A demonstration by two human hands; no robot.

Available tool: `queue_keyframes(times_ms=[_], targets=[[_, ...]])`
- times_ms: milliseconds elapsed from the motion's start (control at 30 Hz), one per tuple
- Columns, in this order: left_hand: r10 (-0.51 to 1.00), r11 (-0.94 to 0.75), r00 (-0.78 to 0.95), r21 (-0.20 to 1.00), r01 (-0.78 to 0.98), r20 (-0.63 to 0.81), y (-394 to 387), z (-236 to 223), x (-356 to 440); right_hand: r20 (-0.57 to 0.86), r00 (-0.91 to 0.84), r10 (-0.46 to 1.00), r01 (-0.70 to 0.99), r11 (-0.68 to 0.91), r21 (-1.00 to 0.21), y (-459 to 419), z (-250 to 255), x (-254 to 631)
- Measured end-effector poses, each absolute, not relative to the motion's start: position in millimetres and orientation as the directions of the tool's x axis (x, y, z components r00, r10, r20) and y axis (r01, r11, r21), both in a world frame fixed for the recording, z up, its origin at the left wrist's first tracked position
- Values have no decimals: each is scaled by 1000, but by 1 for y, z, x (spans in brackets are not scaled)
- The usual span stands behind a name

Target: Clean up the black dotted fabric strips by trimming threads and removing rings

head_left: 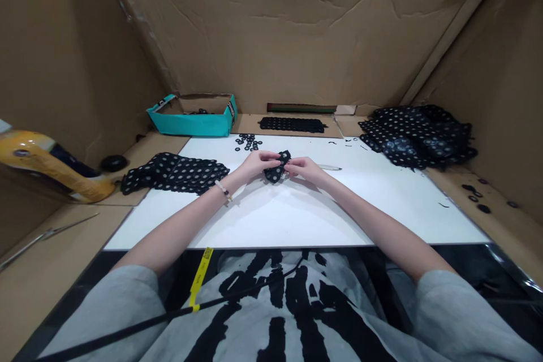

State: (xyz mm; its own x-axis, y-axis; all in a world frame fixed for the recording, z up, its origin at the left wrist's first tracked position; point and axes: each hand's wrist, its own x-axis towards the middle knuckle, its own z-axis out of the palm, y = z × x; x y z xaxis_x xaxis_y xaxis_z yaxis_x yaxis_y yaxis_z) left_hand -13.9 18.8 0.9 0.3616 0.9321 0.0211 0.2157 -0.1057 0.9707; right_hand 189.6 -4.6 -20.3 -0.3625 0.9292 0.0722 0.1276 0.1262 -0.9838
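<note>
Between my two hands, a little above the white board, is a small folded piece of black polka-dot fabric (275,173). My left hand (258,164) pinches its left and upper side. On its right edge my right hand (302,166) closes thumb and fingers; whether a smaller item sits in that pinch is too small to tell. Several small black rings (248,142) lie on the board beyond my left hand. Just right of my right hand lies a slim white tool (330,167) with a pointed end, partly hidden by the hand.
Polka-dot fabric pieces (182,172) lie left, and a larger fabric heap (419,133) sits back right. At the back stand a teal box (190,123) and a black strip stack (292,124). A yellow bottle (55,164) and scissors (51,233) are far left. Cardboard walls (263,34) surround the board.
</note>
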Motion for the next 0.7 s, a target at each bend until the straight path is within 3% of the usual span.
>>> queue_keyframes(times_ms=[267,500,633,700], targets=[[926,-31,375,982,184,-41,24,3,-21,178,-290,940,127,222,-967,-6,-21,188],[983,68,158,988,142,-90,43,0,-29,156,-242,958,79,180,-980,-6,-22,181],[983,68,-175,997,44,-60,60,2,-51,154,-259,954,91,183,-979,-9,-24,182],[942,43,-335,995,92,-10,73,2,-69,165,-251,954,78,190,-979,-10,-24,183]])
